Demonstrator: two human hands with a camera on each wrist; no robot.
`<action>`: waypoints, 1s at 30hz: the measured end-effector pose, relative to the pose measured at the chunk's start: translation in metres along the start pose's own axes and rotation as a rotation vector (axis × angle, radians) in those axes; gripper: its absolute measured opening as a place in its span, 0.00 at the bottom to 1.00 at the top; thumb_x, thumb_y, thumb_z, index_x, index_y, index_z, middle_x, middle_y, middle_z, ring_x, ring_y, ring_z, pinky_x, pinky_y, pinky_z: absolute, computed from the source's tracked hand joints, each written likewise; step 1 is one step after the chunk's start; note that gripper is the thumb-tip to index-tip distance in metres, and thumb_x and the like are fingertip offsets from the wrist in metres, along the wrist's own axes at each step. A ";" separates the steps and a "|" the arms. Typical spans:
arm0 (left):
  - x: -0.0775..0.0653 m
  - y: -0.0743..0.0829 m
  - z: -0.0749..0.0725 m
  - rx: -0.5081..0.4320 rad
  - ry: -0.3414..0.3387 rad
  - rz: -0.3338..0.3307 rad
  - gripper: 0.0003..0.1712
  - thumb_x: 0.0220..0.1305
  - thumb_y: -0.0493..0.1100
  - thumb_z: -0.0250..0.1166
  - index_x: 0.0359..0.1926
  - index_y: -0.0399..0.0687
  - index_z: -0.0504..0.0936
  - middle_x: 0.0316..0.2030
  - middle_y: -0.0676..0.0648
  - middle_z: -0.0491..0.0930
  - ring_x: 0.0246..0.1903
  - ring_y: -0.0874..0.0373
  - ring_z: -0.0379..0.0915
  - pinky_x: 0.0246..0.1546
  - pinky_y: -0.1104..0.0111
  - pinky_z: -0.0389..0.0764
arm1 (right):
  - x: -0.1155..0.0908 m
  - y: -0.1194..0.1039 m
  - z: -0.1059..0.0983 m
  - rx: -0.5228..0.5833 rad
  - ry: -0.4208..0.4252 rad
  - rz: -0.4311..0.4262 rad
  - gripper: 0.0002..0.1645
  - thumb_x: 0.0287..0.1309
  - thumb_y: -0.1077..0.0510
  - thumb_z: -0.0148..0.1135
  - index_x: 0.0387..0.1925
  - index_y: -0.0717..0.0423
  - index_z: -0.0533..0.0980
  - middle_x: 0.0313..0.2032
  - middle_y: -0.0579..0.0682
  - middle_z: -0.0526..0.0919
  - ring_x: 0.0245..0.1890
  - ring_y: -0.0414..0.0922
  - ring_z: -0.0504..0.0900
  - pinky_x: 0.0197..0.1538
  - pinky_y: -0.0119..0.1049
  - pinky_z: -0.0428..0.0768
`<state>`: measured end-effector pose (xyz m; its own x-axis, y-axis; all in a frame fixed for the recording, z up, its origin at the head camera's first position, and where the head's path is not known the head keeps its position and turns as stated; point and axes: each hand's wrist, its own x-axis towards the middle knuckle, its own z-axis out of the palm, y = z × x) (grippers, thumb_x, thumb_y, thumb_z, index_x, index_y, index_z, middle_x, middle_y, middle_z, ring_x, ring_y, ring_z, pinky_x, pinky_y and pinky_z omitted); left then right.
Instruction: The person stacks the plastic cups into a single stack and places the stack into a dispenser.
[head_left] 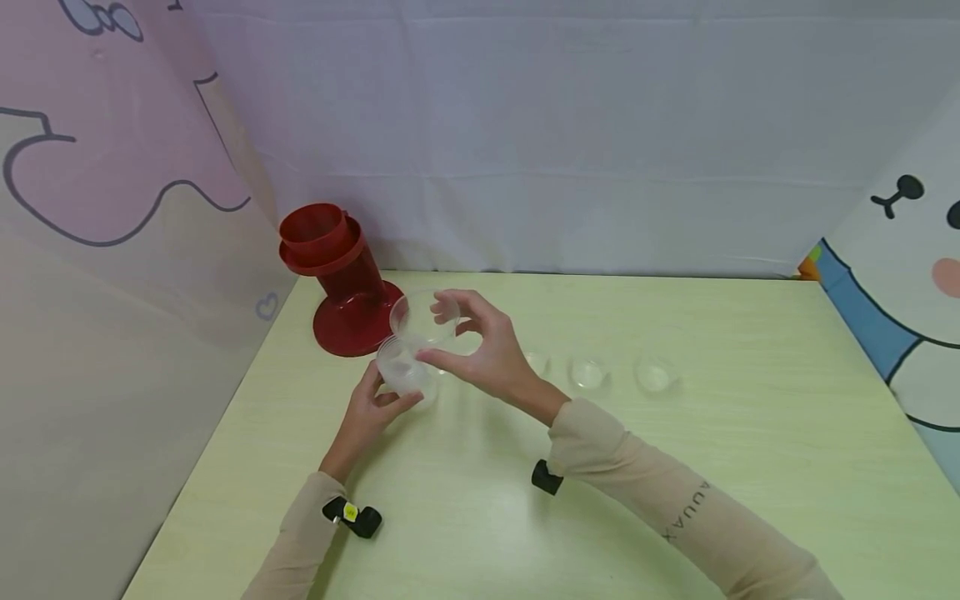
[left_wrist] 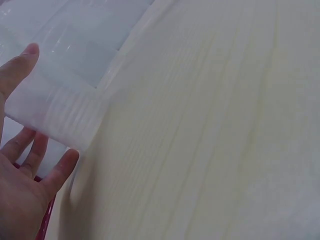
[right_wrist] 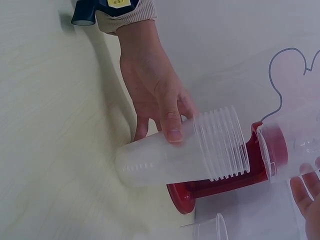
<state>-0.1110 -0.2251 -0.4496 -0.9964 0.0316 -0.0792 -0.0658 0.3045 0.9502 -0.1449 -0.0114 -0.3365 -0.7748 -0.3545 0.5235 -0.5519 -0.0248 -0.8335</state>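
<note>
My left hand (head_left: 371, 421) holds a nested stack of clear plastic cups (right_wrist: 170, 157), with the thumb on one side and fingers on the other. The stack stands over the left part of the table, its ridged rims at the top. Just above it, my right hand (head_left: 487, 354) grips a single clear plastic cup (head_left: 412, 321) between thumb and fingers. In the right wrist view that cup (right_wrist: 307, 142) is cut off by the edge, with only some right fingers (right_wrist: 302, 192) showing. From the head view I cannot tell whether cup and stack touch.
Behind the stack stands a red tube-shaped holder (head_left: 352, 292) on a round base. Clear cups (head_left: 588, 372) stand in a row right of my right hand, one partly behind it. A printed cloth (head_left: 562, 150) hangs along the back edge of the pale table (head_left: 750, 467).
</note>
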 end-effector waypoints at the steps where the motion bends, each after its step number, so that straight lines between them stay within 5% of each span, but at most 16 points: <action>1: 0.000 0.000 0.000 0.000 -0.001 0.004 0.46 0.58 0.46 0.69 0.71 0.54 0.51 0.66 0.44 0.61 0.55 0.43 0.69 0.53 0.57 0.75 | 0.000 0.000 0.000 -0.002 -0.001 0.000 0.35 0.40 0.68 0.75 0.53 0.66 0.70 0.44 0.59 0.80 0.44 0.57 0.78 0.44 0.51 0.79; 20: 0.001 0.000 0.000 0.000 0.000 0.029 0.46 0.58 0.46 0.69 0.71 0.54 0.51 0.65 0.44 0.61 0.57 0.43 0.67 0.54 0.56 0.74 | 0.009 -0.002 0.007 0.014 -0.023 0.016 0.35 0.40 0.68 0.75 0.54 0.65 0.70 0.45 0.59 0.80 0.45 0.52 0.79 0.45 0.45 0.79; 30: 0.007 -0.016 0.000 0.009 0.027 0.024 0.48 0.57 0.47 0.70 0.71 0.59 0.50 0.67 0.48 0.60 0.61 0.48 0.63 0.56 0.58 0.72 | 0.012 0.030 0.014 0.016 -0.032 0.043 0.38 0.40 0.61 0.77 0.56 0.56 0.70 0.48 0.47 0.79 0.46 0.39 0.79 0.46 0.37 0.79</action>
<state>-0.1170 -0.2294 -0.4657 -0.9987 0.0130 -0.0483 -0.0419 0.3125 0.9490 -0.1664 -0.0301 -0.3573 -0.7876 -0.3849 0.4811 -0.5128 -0.0234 -0.8582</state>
